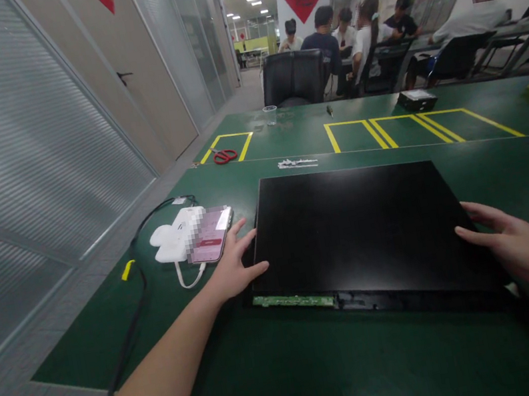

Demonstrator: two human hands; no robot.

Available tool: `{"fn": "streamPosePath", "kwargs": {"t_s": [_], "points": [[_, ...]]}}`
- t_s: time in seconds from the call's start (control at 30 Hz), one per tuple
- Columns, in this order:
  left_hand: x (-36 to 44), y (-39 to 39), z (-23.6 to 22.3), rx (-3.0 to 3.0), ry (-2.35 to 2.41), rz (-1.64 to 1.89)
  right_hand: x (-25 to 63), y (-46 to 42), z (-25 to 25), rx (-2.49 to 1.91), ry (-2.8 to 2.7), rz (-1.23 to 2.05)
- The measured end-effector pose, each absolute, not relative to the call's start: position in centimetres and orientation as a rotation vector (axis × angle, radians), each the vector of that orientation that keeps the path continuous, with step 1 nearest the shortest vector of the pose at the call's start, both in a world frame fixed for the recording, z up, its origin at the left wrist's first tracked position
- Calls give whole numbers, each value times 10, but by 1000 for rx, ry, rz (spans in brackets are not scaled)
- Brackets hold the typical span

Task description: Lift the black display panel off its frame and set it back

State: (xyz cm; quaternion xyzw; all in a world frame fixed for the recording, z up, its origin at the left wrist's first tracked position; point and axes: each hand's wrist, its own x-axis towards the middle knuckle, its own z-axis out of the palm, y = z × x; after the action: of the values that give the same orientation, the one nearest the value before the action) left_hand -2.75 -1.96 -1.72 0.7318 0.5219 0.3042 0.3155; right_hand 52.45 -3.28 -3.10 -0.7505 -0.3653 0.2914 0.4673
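Note:
A flat black display panel [356, 230] lies in front of me, with a narrow green circuit board [294, 300] exposed along its near edge at the left. My left hand [233, 264] holds the panel's left edge, its thumb over the top face and its fingers spread along the side. On the opposite edge, my right hand [512, 238] grips with the thumb on top; some of its fingers are partly hidden. Whether the panel rests fully on the table or is slightly raised, I cannot tell.
Left of the panel lie a phone [212, 234], a white device [179, 236] and a black cable [128, 336]. Farther back on the green table [254, 375] are red-handled scissors [225, 156], a clear cup [271, 114] and a black box [417, 100]. Several people sit beyond.

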Motion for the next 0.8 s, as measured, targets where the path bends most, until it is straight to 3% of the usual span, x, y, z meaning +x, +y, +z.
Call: {"fn": "streamPosePath", "kwargs": {"t_s": [0.8], "points": [[-19,-23,-19,2107,1518,667,509,-32,-13,-1938,-833,838]]}}
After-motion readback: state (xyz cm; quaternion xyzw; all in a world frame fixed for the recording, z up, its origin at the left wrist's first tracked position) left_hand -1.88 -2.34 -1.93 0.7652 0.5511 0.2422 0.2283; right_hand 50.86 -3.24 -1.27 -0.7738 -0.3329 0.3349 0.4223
